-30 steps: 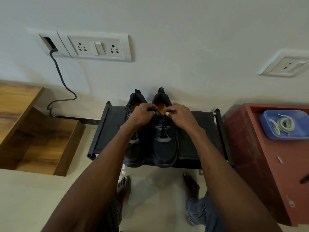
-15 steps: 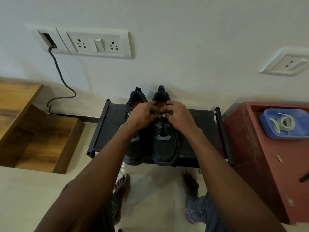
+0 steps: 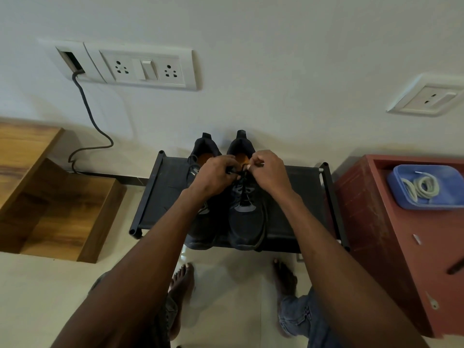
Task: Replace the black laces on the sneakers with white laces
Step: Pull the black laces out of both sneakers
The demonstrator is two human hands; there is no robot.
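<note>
**Both hands at the black lace**

On the black rack, two dark sneakers sit at centre. Left hand and right hand each pinch the black lace of the right-side shoe. White laces lie coiled in a blue tray at 3 o'clock.

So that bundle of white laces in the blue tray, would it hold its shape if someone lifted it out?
Probably not. The white laces lie in loose coils, so they look floppy and would likely uncoil and dangle. They look thin, so probably very light. The blue tray has a shallow wall, so one trailing end might snag or drag over it.
</note>
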